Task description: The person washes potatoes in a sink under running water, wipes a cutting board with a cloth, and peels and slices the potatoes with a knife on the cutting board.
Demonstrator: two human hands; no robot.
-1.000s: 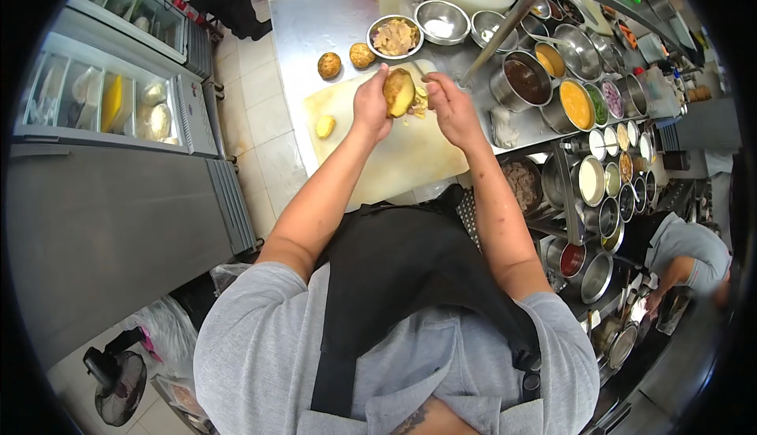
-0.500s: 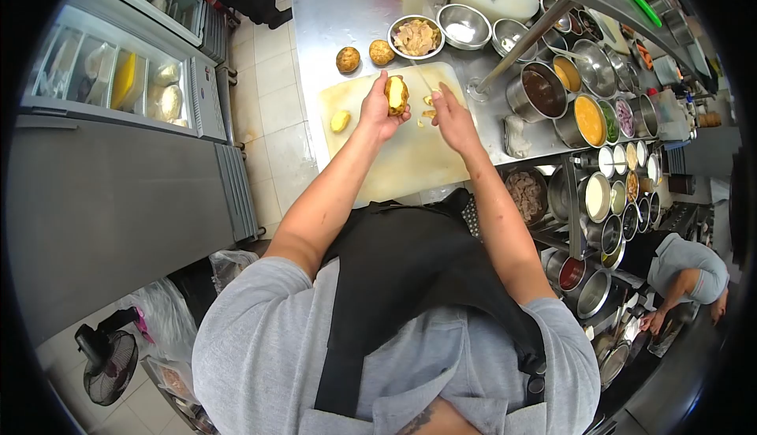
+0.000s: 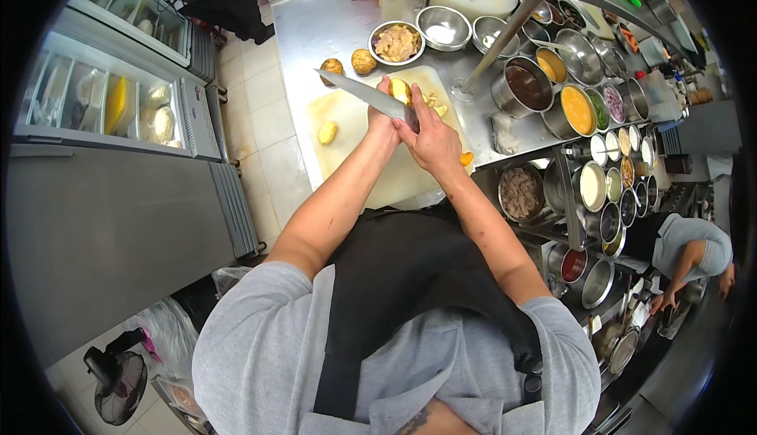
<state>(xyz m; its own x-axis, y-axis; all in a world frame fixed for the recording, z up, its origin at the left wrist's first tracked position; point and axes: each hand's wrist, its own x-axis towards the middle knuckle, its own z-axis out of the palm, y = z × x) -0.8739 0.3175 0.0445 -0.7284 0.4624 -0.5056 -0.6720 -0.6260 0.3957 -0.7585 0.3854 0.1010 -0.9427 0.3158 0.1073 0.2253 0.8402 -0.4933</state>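
My left hand [image 3: 384,122] is closed around a partly peeled potato [image 3: 400,91], its pale flesh showing beside brown skin. A long-bladed knife [image 3: 359,93] is gripped in my right hand [image 3: 434,139]; its blade passes over my left hand and points to the upper left. Both hands meet above the cutting board [image 3: 378,186]. On the board's left lies a peeled potato piece [image 3: 327,133], while peelings [image 3: 438,109] lie by my right fingers. Two unpeeled potatoes, one brown potato [image 3: 363,61] and another potato [image 3: 332,66] partly behind the knife tip, sit beyond the board.
A bowl of raw meat pieces [image 3: 397,43] and an empty steel bowl [image 3: 446,27] stand behind the board. Pots of sauce, including an orange one [image 3: 579,111], line the right side. A shelf post [image 3: 497,44] rises there. Another person [image 3: 684,250] works at the far right.
The knife has swung from pointing away from me to lying leftward across my left hand. My right hand has moved in against the left. The view has shifted slightly.
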